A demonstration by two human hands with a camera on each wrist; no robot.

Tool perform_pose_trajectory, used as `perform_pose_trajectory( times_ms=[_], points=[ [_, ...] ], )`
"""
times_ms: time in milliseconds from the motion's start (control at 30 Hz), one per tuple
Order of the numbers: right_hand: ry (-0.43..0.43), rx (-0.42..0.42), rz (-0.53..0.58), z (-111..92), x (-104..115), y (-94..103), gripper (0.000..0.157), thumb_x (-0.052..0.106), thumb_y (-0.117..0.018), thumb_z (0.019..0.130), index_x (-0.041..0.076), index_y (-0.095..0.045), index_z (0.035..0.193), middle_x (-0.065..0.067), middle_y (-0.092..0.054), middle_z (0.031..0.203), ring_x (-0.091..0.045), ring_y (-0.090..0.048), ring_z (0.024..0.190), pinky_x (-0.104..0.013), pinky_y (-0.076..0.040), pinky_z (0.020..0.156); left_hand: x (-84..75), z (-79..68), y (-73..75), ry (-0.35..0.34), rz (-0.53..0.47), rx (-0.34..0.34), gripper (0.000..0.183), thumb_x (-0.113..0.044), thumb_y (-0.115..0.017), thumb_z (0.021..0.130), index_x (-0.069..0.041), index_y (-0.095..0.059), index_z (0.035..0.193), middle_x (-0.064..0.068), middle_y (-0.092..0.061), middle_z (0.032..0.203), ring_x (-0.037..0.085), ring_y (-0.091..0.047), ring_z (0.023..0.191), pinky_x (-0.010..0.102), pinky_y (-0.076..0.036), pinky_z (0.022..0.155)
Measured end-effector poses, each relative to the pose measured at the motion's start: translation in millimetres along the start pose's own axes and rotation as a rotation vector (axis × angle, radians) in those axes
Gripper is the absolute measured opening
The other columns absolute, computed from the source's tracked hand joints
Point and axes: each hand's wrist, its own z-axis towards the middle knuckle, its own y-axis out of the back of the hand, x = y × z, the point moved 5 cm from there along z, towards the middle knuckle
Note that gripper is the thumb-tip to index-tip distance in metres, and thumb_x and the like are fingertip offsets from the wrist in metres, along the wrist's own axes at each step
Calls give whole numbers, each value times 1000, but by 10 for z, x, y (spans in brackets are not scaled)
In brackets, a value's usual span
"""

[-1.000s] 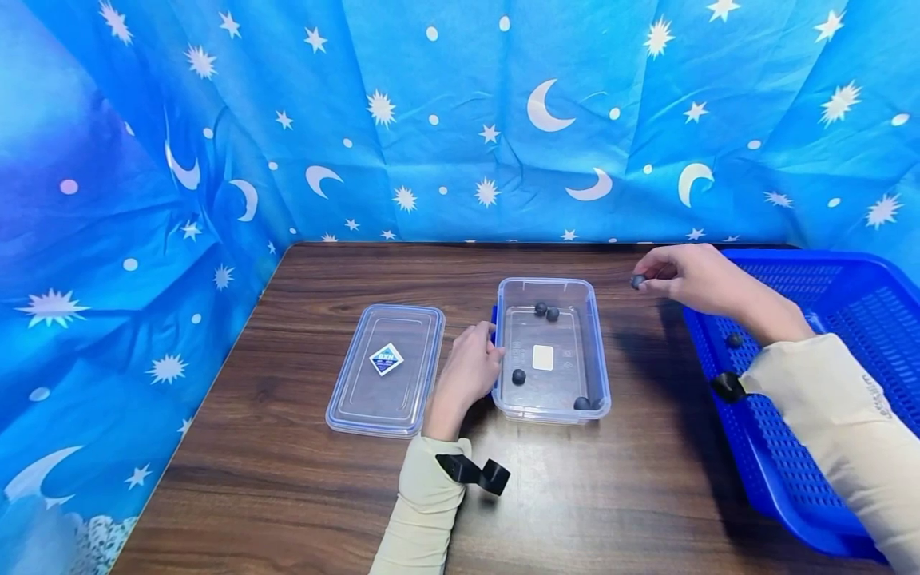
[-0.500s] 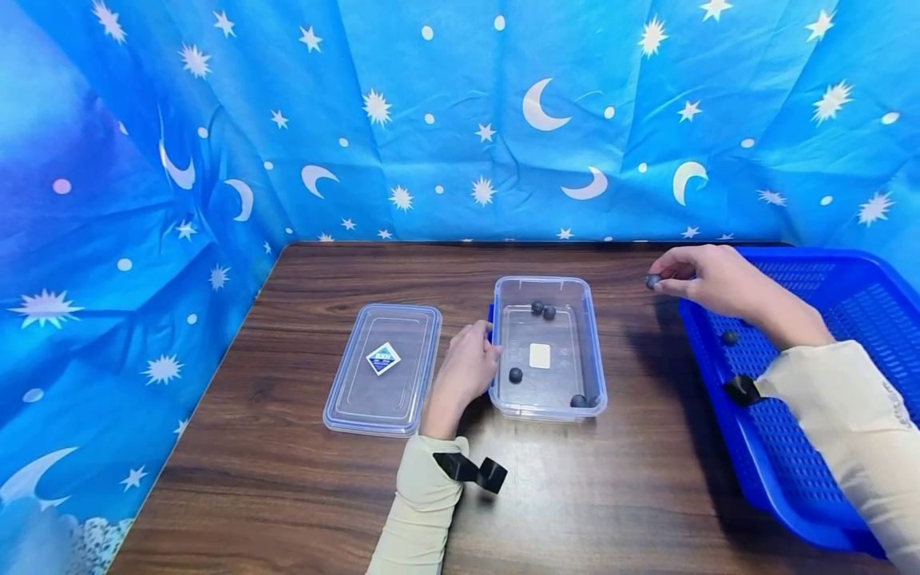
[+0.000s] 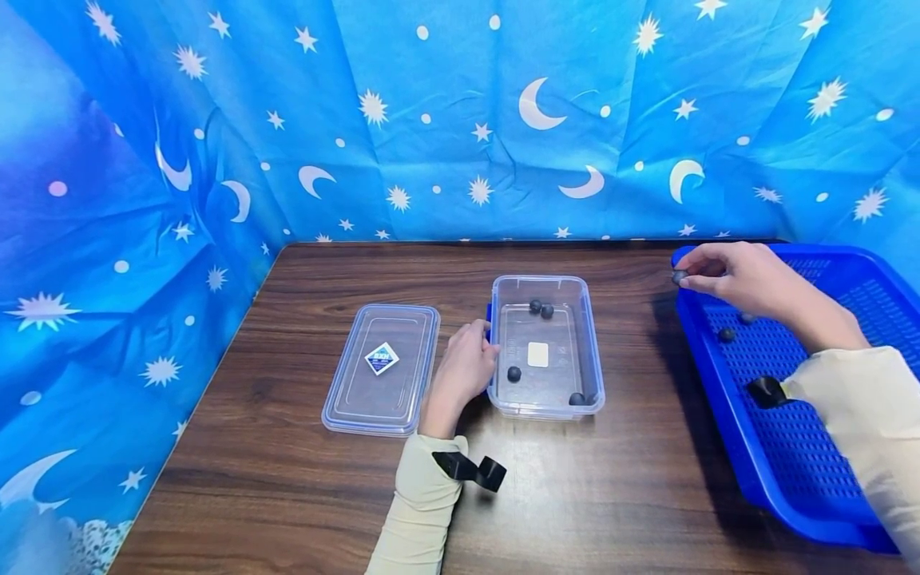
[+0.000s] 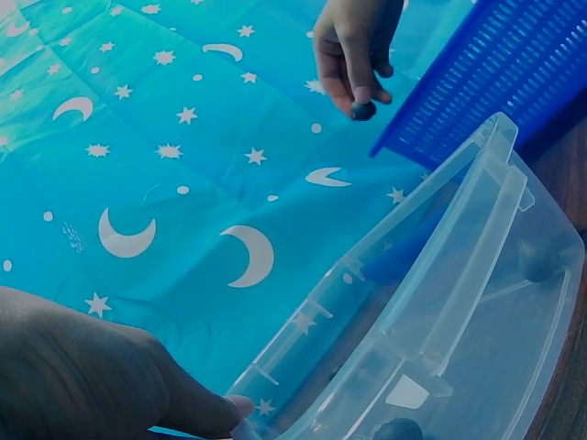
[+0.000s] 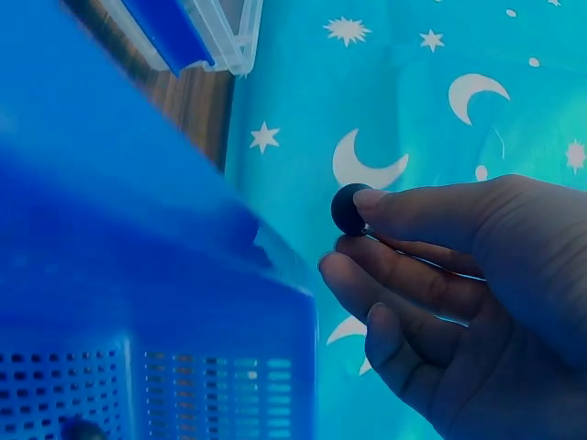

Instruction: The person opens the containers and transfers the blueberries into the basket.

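Note:
In the head view my left hand (image 3: 463, 363) grips the left rim of a clear plastic food container (image 3: 598, 351), which has a blue seal line. Several small dark balls (image 3: 513, 374) lie on its floor. At the right, my right hand (image 3: 755, 279) pinches another dark ball (image 5: 349, 209) between thumb and fingertips, over the far left corner of a blue plastic basket (image 3: 726, 447). Inside the basket, dark balls (image 3: 727, 335) show below that hand. In the left wrist view the left thumb (image 4: 240, 404) lies at the container's rim.
The container's clear lid (image 3: 381, 399), with a blue and white sticker, lies flat on the brown wooden table (image 3: 287, 479), left of my left hand. A blue cloth (image 3: 431, 120) with stars and moons hangs along the table's back and left sides.
My right hand has moved right with the pinched ball, from beside the basket to over its corner. My left hand stays at the container's rim.

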Motion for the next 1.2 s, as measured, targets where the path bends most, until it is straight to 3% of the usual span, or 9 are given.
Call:
perform_pose_trajectory(
  times_ms=[200,367,800,1200],
  points=[
    [-54,7,22,-87,-160,41,36,33,-55,96,5,-60,118,-25,-62,114,-40,-57,101,-48,-53,71,10,3,-5,1,8,-3,36,-11,-57,94,2,-54,127,9,-58,93,26,-57,95,40,-48,87],
    [-61,-19,0,-126,-268,78,37,33,-54,97,3,-61,117,-25,-62,113,-43,-55,104,-59,-43,82,5,-3,6,4,7,-4,35,-11,-57,94,2,-55,126,8,-57,92,25,-57,92,40,-48,86],
    [-85,-10,-14,-151,-456,77,36,28,-55,97,-2,-60,116,-29,-61,111,-45,-55,101,-59,-42,80,-3,0,-3,1,2,-2,35,-11,-57,94,3,-55,126,9,-57,92,26,-56,93,40,-47,87],
    [-90,51,-45,-31,-709,-73,28,17,-59,94,-6,-61,110,-26,-63,103,-43,-58,95,-58,-42,80,12,11,-7,2,-1,4,36,-12,-56,95,2,-54,127,8,-57,91,24,-56,90,39,-47,83]
  ],
)
